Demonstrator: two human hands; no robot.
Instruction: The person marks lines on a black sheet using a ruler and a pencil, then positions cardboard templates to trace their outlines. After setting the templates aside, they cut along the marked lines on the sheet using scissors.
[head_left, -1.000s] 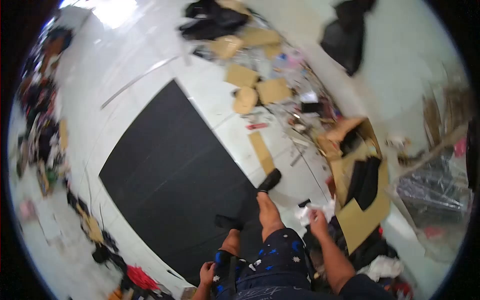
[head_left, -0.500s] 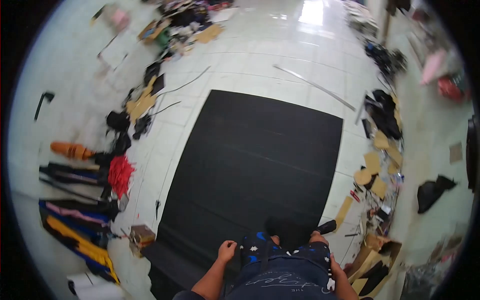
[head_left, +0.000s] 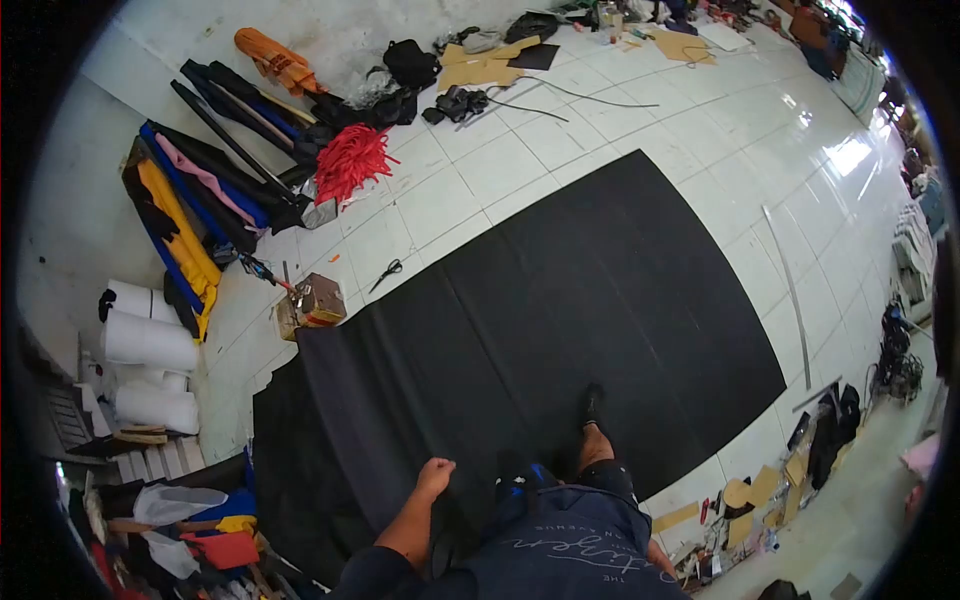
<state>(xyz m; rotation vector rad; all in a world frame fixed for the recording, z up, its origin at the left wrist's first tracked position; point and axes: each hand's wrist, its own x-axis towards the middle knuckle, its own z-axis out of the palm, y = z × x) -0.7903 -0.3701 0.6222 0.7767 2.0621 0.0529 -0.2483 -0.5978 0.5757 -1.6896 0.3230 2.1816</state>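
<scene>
A large sheet of black material (head_left: 560,300) lies spread over the tiled floor, with creases toward its left end. My left hand (head_left: 435,478) hangs above the sheet with its fingers curled in; no object shows in it. On the other side, a small part of my right hand (head_left: 660,562) shows beside my shirt, its fingers hidden. One foot in a black shoe (head_left: 592,402) is on the sheet. Beyond the sheet's far edge lies a pair of scissors (head_left: 387,274), near a worn brown box (head_left: 318,300).
Fabric rolls (head_left: 180,225) lean at the wall beside red strips (head_left: 355,165). White rolls (head_left: 150,342) are stacked at the left. A long metal strip (head_left: 790,290) lies right of the sheet. Cardboard scraps (head_left: 765,487) and small tools litter the floor near the right wall.
My view has swung to the left, so the fabric rolls, box and scissors appear larger and closer in. A shod foot now shows farther out on the black sheet. My left hand stays curled.
</scene>
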